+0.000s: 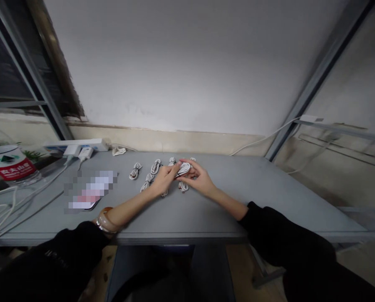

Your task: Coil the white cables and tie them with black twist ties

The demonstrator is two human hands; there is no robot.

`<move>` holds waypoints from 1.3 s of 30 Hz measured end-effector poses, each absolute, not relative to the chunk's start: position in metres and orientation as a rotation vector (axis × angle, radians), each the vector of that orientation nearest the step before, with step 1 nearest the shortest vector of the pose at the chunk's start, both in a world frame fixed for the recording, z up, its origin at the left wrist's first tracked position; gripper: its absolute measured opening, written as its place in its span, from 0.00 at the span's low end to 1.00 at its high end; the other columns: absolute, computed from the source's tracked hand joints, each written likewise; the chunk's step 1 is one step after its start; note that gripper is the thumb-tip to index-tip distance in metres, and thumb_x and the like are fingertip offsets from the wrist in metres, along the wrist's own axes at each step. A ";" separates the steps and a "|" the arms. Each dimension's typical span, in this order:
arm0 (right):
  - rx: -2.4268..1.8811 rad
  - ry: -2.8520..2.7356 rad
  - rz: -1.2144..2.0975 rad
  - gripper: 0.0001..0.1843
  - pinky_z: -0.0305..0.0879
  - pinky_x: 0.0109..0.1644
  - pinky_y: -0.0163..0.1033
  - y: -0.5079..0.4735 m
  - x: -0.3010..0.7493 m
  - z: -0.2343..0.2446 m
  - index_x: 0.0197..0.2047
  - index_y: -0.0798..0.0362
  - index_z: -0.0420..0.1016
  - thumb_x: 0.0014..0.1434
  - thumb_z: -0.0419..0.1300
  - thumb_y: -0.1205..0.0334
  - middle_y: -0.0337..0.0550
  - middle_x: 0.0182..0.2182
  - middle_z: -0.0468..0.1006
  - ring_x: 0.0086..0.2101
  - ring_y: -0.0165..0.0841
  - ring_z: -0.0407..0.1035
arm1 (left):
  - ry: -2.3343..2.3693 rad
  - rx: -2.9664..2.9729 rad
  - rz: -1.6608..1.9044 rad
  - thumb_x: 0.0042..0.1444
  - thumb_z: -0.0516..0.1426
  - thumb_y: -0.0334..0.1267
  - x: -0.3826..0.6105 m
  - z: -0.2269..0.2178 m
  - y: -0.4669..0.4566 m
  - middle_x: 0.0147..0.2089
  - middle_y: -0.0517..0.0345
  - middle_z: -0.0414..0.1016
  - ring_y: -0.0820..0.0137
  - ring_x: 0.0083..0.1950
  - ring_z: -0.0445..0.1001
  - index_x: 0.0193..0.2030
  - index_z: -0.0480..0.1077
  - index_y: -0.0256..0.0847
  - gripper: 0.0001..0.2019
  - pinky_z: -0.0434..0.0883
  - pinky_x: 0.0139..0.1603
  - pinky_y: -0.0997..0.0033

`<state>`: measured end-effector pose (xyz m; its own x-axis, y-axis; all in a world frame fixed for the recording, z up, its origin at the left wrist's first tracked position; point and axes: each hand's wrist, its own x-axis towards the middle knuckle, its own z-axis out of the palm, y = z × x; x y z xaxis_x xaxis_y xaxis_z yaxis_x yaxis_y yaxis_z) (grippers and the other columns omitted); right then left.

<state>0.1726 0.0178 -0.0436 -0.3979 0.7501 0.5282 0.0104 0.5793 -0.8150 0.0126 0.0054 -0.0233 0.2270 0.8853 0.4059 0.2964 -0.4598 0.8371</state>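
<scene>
Black sleeves (64,256) nearest, crossing worktop (253,188) edge. Left hand (165,178) and right hand (202,178) narrowed together on white cable bundle (185,168), held over worktop's middle; other tied bundles (136,171) lie near. Best handling, likely: light fingertip pinch, coils kept even, tie unslipped. Red-labelled container (13,165) stands far left; contents cannot be told.
</scene>
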 end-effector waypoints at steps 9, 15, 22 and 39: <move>-0.650 -1.970 0.790 0.25 0.68 0.27 0.36 0.019 0.179 -0.037 0.47 0.50 0.77 0.45 0.72 0.54 0.39 0.32 0.76 0.27 0.29 0.68 | 1.090 1.917 1.104 0.53 0.47 0.68 0.011 -0.026 0.008 0.14 0.63 0.47 0.76 0.20 0.46 0.12 0.52 0.43 0.33 0.46 0.23 0.69; -0.664 -2.049 0.487 0.20 0.66 0.28 0.36 0.020 0.183 -0.038 0.43 0.50 0.77 0.49 0.70 0.51 0.39 0.32 0.77 0.25 0.27 0.64 | 1.059 1.934 1.080 0.55 0.50 0.65 0.011 -0.026 0.006 0.11 0.63 0.51 0.77 0.18 0.49 0.10 0.56 0.42 0.33 0.47 0.20 0.71; -0.687 -2.004 0.490 0.12 0.61 0.28 0.35 0.024 0.184 -0.038 0.34 0.50 0.76 0.54 0.66 0.51 0.38 0.28 0.74 0.26 0.27 0.62 | 0.960 2.007 1.031 0.59 0.50 0.56 0.008 -0.021 0.003 0.16 0.61 0.58 0.74 0.22 0.56 0.15 0.60 0.41 0.26 0.55 0.24 0.70; -0.852 -1.635 1.418 0.24 0.52 0.16 0.30 0.037 0.192 -0.033 0.24 0.52 0.65 0.50 0.67 0.42 0.30 0.16 0.65 0.15 0.22 0.60 | 1.008 2.575 1.298 0.63 0.52 0.40 0.002 -0.036 0.014 0.52 0.46 0.77 0.63 0.51 0.76 0.55 0.70 0.40 0.16 0.72 0.51 0.62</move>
<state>0.1923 0.0367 -0.0331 -0.4591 0.8780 0.1355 -0.0103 0.1473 -0.9890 0.0022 0.0143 -0.0357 0.4222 0.5923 0.6863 0.5184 -0.7788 0.3532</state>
